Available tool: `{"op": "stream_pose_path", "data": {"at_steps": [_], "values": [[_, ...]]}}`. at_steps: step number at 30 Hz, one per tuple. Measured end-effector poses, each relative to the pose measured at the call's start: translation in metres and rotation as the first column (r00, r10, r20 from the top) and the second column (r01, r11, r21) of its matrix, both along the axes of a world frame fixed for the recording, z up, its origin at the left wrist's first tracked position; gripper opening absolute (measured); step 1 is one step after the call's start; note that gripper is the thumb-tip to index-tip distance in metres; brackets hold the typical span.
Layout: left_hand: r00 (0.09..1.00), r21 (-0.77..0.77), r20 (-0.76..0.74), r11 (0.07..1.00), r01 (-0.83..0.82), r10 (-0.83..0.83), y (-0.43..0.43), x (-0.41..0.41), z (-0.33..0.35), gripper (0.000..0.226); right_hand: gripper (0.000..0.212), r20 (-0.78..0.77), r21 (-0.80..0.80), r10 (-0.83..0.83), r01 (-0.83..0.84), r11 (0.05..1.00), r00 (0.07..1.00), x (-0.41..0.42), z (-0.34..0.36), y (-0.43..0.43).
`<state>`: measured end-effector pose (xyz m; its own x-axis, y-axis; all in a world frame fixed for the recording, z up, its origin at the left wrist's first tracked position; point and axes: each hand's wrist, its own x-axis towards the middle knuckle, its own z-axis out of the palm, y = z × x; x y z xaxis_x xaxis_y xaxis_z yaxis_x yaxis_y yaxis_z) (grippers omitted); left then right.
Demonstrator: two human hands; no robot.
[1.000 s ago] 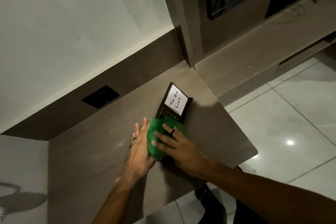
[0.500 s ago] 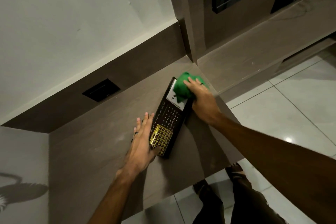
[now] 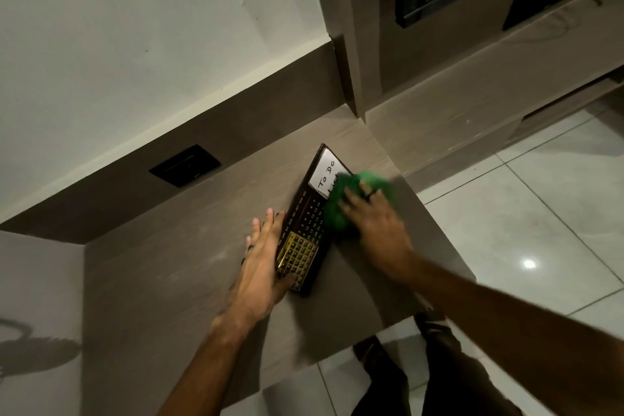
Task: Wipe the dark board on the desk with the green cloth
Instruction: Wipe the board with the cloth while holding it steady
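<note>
The dark board lies slanted on the brown desk, with a white "To Do List" panel at its far end and a gold grid at its near end. My left hand lies flat against the board's left edge, fingers together and stretched out, thumb on the near corner. My right hand presses the crumpled green cloth onto the board's right side, just below the white panel. The cloth hides part of the word "List" and the board's right edge.
A black socket plate sits in the brown back panel. The desk's right edge drops to a glossy tiled floor. A brown cabinet column and a lower shelf stand behind on the right. My legs show below the desk.
My right hand swept the cloth from the board's near end up to the far white panel, then back down towards the middle right. My left hand stayed against the left edge.
</note>
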<state>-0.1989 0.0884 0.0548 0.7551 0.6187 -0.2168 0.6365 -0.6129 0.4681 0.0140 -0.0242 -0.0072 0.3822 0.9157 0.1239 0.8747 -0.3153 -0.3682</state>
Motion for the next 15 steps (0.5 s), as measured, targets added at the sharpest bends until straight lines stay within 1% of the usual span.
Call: {"op": "stream_pose_path", "data": {"at_steps": [2, 4, 6, 7, 8, 9, 11, 13, 15], "values": [[1.000, 0.010, -0.009, 1.000, -0.003, 0.003, 0.000, 0.000, 0.000, 0.132, 0.067, 0.016, -0.040, -0.084, 0.084, 0.996, 0.996, 0.028, 0.003, 0.020], [1.000, 0.004, -0.007, 1.000, -0.009, 0.009, -0.001, 0.000, 0.000, 0.133, 0.066, 0.018, -0.047, -0.134, 0.134, 0.990, 0.991, 0.031, 0.003, 0.027], [1.000, -0.003, -0.011, 1.000, -0.018, 0.018, 0.000, 0.000, 0.000, 0.131, 0.067, 0.037, -0.061, -0.092, 0.094, 0.994, 0.995, 0.010, 0.000, 0.017], [1.000, -0.006, -0.005, 1.000, -0.022, 0.022, 0.000, 0.000, -0.001, 0.129, 0.065, 0.054, -0.057, -0.012, 0.015, 0.998, 0.998, -0.010, -0.003, 0.007], [1.000, -0.014, 0.004, 1.000, -0.026, 0.026, 0.000, 0.000, -0.001, 0.127, 0.062, 0.062, -0.055, 0.103, -0.100, 0.993, 0.993, -0.033, -0.005, -0.006], [0.999, -0.025, 0.012, 0.999, -0.031, 0.031, -0.001, 0.000, -0.001, 0.125, 0.059, 0.052, -0.044, 0.227, -0.225, 0.973, 0.973, -0.057, -0.006, -0.019], [0.999, -0.046, 0.023, 0.998, -0.036, 0.037, -0.001, 0.000, 0.000, 0.121, 0.055, 0.020, -0.043, 0.440, -0.439, 0.897, 0.898, -0.095, -0.008, -0.040], [0.999, -0.040, 0.020, 0.998, -0.038, 0.039, -0.002, 0.001, 0.001, 0.120, 0.053, -0.015, -0.042, 0.552, -0.552, 0.832, 0.833, -0.116, -0.010, -0.053], [0.999, -0.028, 0.003, 0.999, -0.039, 0.039, -0.002, 0.002, 0.002, 0.121, 0.058, -0.128, 0.046, 0.598, -0.598, 0.800, 0.791, -0.122, -0.010, -0.060]]}}
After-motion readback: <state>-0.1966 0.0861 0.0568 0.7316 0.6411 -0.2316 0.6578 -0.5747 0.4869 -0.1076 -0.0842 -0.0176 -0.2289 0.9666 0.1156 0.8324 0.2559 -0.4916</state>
